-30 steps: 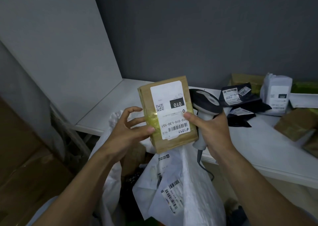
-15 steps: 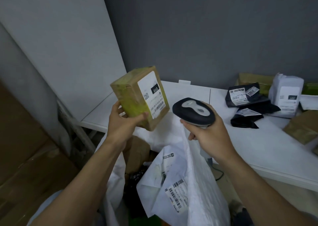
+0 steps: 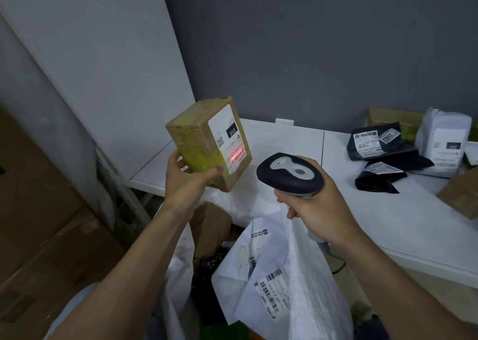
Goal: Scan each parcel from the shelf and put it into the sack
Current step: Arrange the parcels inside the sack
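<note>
My left hand [image 3: 187, 178] grips a brown cardboard parcel [image 3: 199, 143] from below, holding it up over the shelf's left end. Its white label faces right and a red scan line glows across the barcode. My right hand [image 3: 318, 210] holds a black and grey barcode scanner [image 3: 289, 174], its head aimed at that label from a short distance. Below both hands the white woven sack [image 3: 310, 288] stands open, with a white labelled mailer [image 3: 261, 269] and a brown box [image 3: 212, 225] inside.
On the white shelf [image 3: 362, 210] at the right lie black poly mailers [image 3: 375, 143], a white wrapped parcel [image 3: 442, 140] and brown boxes [image 3: 460, 194]. Cardboard cartons [image 3: 38, 223] stand at the left beside a white side panel. A grey wall closes the back.
My right hand let go of the parcel and drew back with the scanner. The left hand turned the parcel's label toward it, and the red scan line now shows on the barcode.
</note>
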